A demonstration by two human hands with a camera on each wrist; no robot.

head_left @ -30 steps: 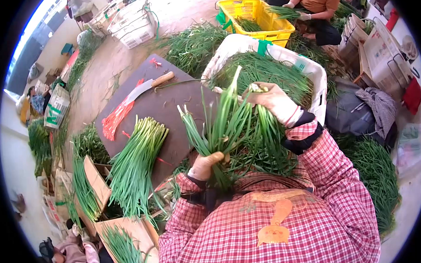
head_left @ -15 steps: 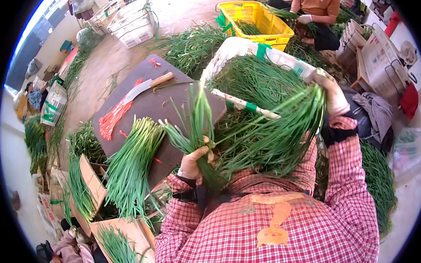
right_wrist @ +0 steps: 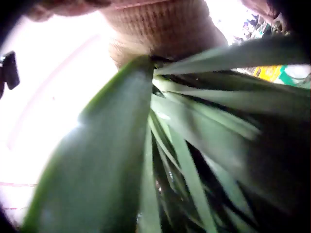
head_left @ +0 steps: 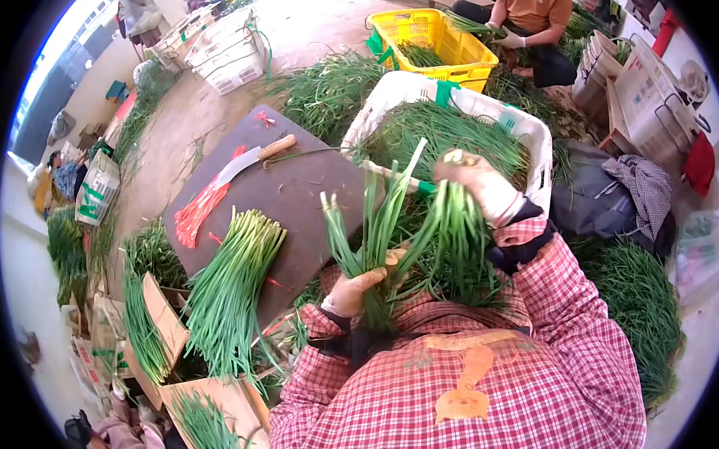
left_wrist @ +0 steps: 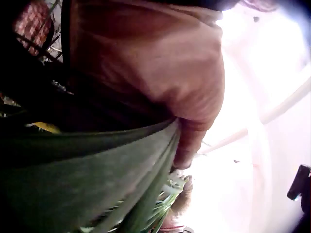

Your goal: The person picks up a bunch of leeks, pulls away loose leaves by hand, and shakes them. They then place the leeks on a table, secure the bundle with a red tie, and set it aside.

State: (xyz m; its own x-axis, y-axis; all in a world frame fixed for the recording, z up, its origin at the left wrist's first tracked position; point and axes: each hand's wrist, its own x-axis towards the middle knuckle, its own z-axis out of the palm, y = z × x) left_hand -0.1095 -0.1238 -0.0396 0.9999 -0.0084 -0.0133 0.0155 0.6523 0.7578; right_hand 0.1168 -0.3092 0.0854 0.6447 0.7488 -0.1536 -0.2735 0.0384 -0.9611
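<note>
In the head view my gloved left hand (head_left: 355,293) grips a small bunch of garlic chives (head_left: 381,216), its pale stem ends pointing up. To the right, my gloved right hand (head_left: 478,185) holds a thicker bunch of chives (head_left: 453,233) by the stems, the leaves hanging down over my lap. Some leaves stretch between the two bunches. Broad blurred leaves (left_wrist: 97,170) run out from under the left glove in the left wrist view. In the right wrist view, leaves (right_wrist: 112,145) fan out below the glove's ribbed fabric (right_wrist: 160,29).
A dark board (head_left: 307,202) carries a knife (head_left: 246,161), red ties (head_left: 197,210) and a neat chive bundle (head_left: 239,284). Beyond my hands stands a white crate (head_left: 539,151) of chives, then a yellow crate (head_left: 481,66). Another person (head_left: 538,16) sits behind it. Cardboard (head_left: 166,322) lies left.
My right hand swung out to the right with its chives, drawing leaves away from the left bunch, then came back beside it. My left hand shifted left and returned.
</note>
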